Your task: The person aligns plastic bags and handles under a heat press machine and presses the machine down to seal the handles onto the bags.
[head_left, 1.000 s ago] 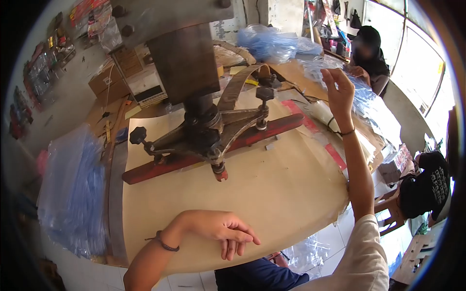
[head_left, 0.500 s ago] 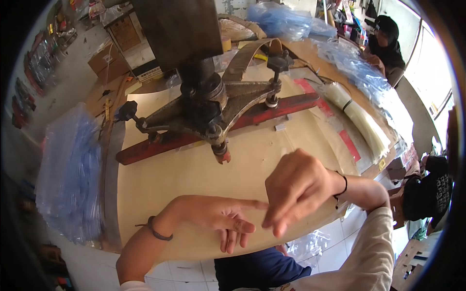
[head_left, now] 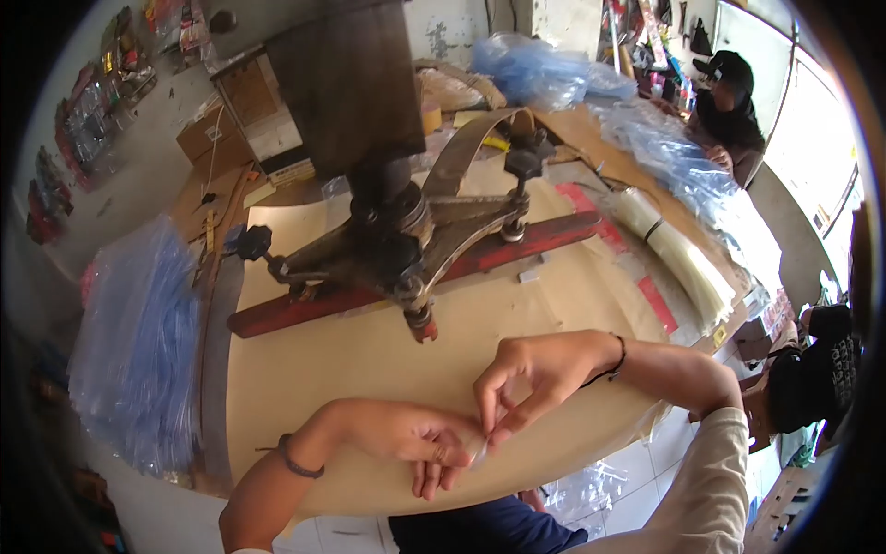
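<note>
My left hand [head_left: 415, 441] is closed over the near part of the tan sheet [head_left: 341, 369], its thumb and forefinger brought together. At those fingertips shows a small whitish, see-through piece [head_left: 478, 453], perhaps thin plastic; its exact kind is too small to tell. Reaching in from the right, my right hand [head_left: 544, 374] pinches thumb and forefinger at the upper end of the same piece. The two hands almost touch. Beyond them stands a press head with a metal bracket [head_left: 452, 249] and a long red bar [head_left: 323, 309] over the sheet.
Stacked clear bluish plastic sleeves [head_left: 138, 351] lie at the left. A bundle of pale strips [head_left: 678, 258] rests on the right, with more plastic film [head_left: 664, 152] behind. One person [head_left: 729, 111] sits at the far right; another [head_left: 812, 379] is nearer.
My right hand has moved down and left, turned, and come to a pinch beside my left fingertips. My left fingers have closed; the see-through piece now shows between the hands.
</note>
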`<state>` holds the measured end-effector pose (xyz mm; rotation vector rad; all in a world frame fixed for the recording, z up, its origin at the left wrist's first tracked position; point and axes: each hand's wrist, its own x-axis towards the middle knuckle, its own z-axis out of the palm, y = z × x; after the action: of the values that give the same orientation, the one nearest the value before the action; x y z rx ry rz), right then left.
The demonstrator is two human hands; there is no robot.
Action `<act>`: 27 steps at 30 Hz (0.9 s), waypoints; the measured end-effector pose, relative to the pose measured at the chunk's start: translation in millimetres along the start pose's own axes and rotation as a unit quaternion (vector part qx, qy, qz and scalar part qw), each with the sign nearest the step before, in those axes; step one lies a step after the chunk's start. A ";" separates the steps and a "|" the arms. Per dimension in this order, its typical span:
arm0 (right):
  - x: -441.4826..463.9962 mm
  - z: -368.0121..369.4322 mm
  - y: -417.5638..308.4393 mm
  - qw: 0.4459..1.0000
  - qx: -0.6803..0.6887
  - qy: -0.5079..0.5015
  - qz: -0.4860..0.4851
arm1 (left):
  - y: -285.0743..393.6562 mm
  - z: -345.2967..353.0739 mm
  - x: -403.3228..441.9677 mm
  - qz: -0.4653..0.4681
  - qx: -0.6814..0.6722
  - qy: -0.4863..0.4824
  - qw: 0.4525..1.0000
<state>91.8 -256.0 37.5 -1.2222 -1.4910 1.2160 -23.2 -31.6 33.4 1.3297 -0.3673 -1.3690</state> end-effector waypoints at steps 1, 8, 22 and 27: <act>-0.1 -0.8 4.2 1.000 -0.005 -0.004 0.011 | -1.7 -1.3 0.7 -0.008 0.005 -0.012 1.000; -5.5 -11.5 -3.1 0.996 -0.051 -0.026 0.072 | 8.0 -4.6 -12.9 -0.037 0.142 -0.039 0.988; -55.7 -63.7 -26.8 0.934 -0.212 -0.124 0.259 | 20.2 -20.2 -66.8 -0.057 0.308 0.100 0.944; -59.1 -62.3 -32.0 0.927 -0.179 -0.062 0.323 | 19.9 -23.4 -75.6 -0.042 0.338 0.139 0.930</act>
<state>157.0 -305.3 78.8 -2.0267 -1.4895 1.4969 -15.0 35.7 78.8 2.1012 -0.6255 -1.1326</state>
